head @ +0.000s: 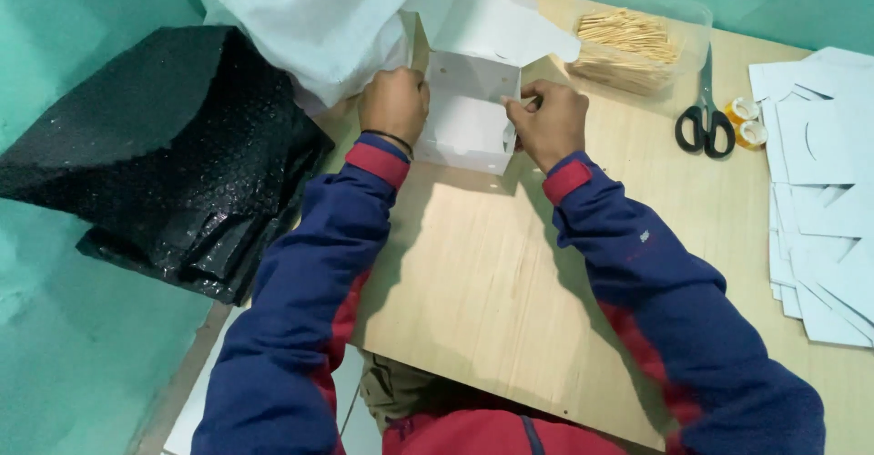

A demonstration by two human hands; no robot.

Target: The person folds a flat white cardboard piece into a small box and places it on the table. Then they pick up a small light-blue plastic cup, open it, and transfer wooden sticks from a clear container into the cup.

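At the far edge of the plywood board [473, 273], a white card box [469, 113] stands half-folded, lid flap up behind it. Left hand [393, 104] clamped on the box's left wall; right hand [548, 120] pinching the right wall, fingertips [526, 103] closed on the card edge. Both hands are closed on the box, one per side.

Risks, judged: the card looks thin, so squeezing too hard could buckle a wall or crease a flap off-line. If one hand lets go, the open walls may spring apart. The white plastic sack [319, 9] touches the box's left rear and could snag the flap.

Right of the box: clear tub of wooden sticks [637, 40], then scissors [706, 122], two tape rolls [746, 120], stack of flat card blanks [824, 191]. Left of the box: black plastic bag [164, 154].
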